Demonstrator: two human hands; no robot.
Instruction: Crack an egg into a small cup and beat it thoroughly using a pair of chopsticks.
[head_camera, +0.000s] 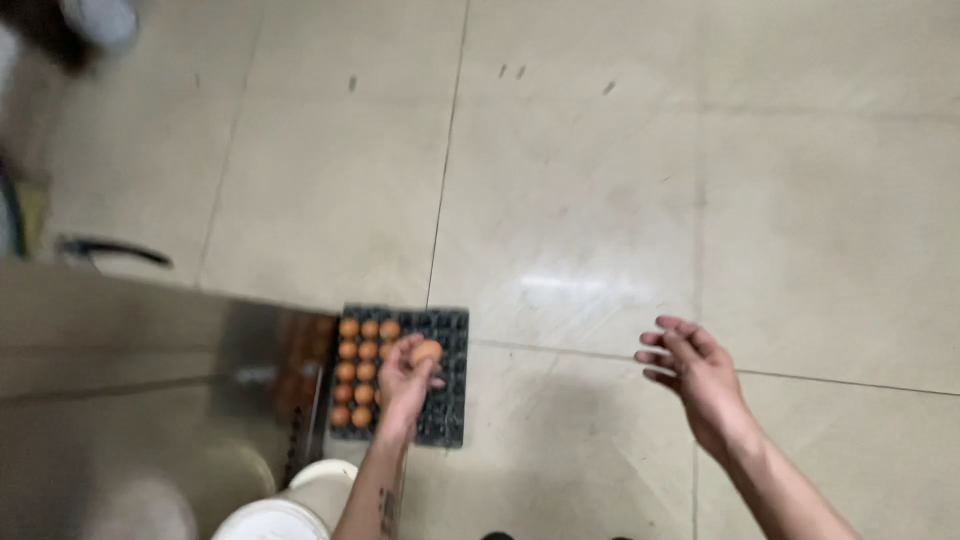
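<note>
A person stands over a pale tiled floor (600, 200), seen from a head-worn camera looking straight down. At far left, a stainless steel tabletop (120, 380) fills the lower corner, with a white bucket (290, 505) just below its edge. Beside the steel panel, a dark egg tray (450, 390) lies flat on the floor, its left columns filled with brown eggs (356, 370) and its right columns bare. The left hand (405, 385) hovers over the middle of the tray, fingers closed around a single brown egg (427, 351), held just above the boundary between filled and bare cups. Well apart to the right, the right hand (700, 375) hangs over bare floor, fingers loosely spread and holding nothing. Judging by the pose, the step in hand is the handling of one egg at the tray, though the picture cannot tell whether it is going down or coming up. Either way, the next move would call for a soft grip and a straight, careful path, keeping clear of the neighbouring eggs.
</note>
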